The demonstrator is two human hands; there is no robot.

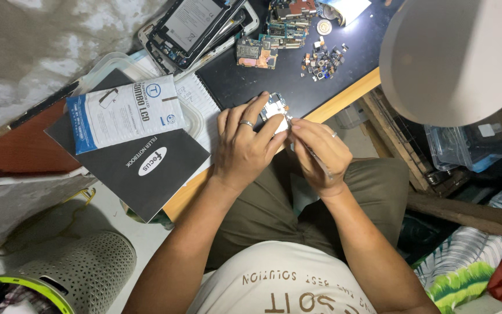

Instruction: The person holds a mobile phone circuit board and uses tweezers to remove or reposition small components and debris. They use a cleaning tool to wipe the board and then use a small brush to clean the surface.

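Observation:
My left hand (244,145), a ring on one finger, grips a small circuit board (275,108) at the front edge of the black work mat (297,81). My right hand (319,152) sits just right of it and holds a thin metal tool (315,156), its tip touching the board's lower right corner. Both hands meet over the table's wooden edge (344,96), above my lap in olive trousers.
An opened phone with its back off (196,26), circuit boards (274,35) and a heap of small parts (322,61) lie at the back of the mat. A black notebook (146,168) and a blue-white package (124,113) lie left. A grey lamp shade (454,58) hangs right.

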